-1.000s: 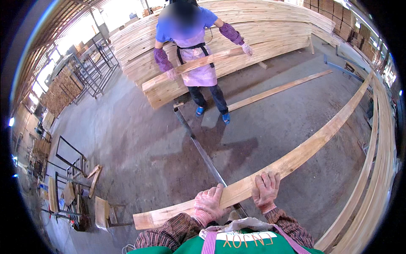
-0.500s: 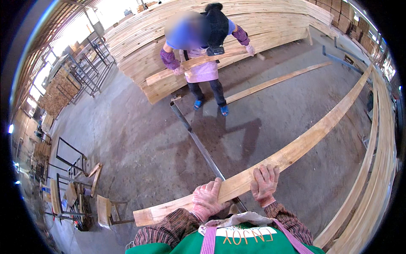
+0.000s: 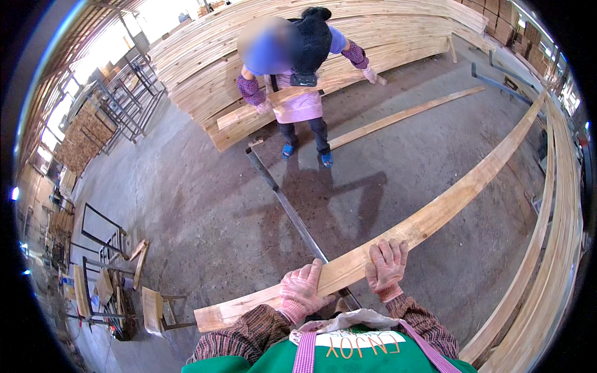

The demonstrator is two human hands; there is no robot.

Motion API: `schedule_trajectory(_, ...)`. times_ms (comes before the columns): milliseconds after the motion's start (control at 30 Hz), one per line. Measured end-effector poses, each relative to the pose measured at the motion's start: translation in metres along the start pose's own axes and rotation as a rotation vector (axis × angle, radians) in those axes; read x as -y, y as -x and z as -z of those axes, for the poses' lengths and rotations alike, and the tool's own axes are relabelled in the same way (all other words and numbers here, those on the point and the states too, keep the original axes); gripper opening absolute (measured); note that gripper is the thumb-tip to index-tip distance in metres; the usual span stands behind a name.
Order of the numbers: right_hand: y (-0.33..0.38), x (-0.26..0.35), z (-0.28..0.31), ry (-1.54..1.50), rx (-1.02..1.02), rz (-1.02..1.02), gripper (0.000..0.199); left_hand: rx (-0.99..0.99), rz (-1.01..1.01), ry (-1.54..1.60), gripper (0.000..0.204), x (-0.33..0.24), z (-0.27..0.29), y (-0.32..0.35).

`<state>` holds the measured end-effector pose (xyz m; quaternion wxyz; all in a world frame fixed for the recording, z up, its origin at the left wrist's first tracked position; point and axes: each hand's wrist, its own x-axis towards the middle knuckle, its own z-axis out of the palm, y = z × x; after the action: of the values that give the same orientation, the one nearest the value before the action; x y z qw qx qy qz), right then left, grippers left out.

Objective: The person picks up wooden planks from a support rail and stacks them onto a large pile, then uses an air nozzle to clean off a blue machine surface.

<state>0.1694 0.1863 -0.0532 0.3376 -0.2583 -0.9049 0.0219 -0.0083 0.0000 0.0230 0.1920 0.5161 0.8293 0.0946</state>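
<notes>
We grip a long pale wooden plank with both gloved hands, left hand and right hand, fingers curled over its far edge, above the grey concrete floor

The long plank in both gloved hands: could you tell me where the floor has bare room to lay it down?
Bare concrete lies between the long plank and the thin board on the floor, and left of the metal rail. It is crowded by the metal frames at far left and the stacked boards on the right.
</notes>
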Motion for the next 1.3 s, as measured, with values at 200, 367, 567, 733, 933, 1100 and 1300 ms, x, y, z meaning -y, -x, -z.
schedule_trajectory(200, -0.003, 0.000, 0.002, -0.004, -0.007, 0.006, 0.044, -0.082, -0.035, -0.009, 0.105, 0.000, -0.002, 0.002)
schedule_trajectory(367, -0.003, 0.000, 0.002, -0.008, -0.019, 0.016, 0.045, -0.009, -0.011, 0.000, 0.106, 0.000, 0.000, 0.000)
schedule_trajectory(567, -0.003, 0.000, 0.004, -0.082, 0.016, -0.016, 0.041, 0.017, -0.003, -0.020, 0.102, 0.000, 0.001, 0.001)
schedule_trajectory(733, -0.005, 0.003, 0.004, -0.010, -0.005, 0.002, 0.040, 0.033, 0.004, -0.058, 0.102, 0.000, 0.002, 0.002)
schedule_trajectory(933, -0.008, 0.002, 0.006, -0.046, 0.022, -0.001, 0.038, 0.097, 0.061, 0.009, 0.106, -0.003, 0.009, 0.000)
schedule_trajectory(1100, -0.001, -0.001, -0.001, -0.034, -0.012, 0.011, 0.040, -0.007, -0.028, -0.012, 0.104, 0.005, -0.001, 0.002)
schedule_trajectory(1300, 0.000, 0.001, 0.000, -0.025, 0.030, 0.012, 0.045, -0.038, -0.021, 0.044, 0.097, 0.005, 0.003, 0.005)
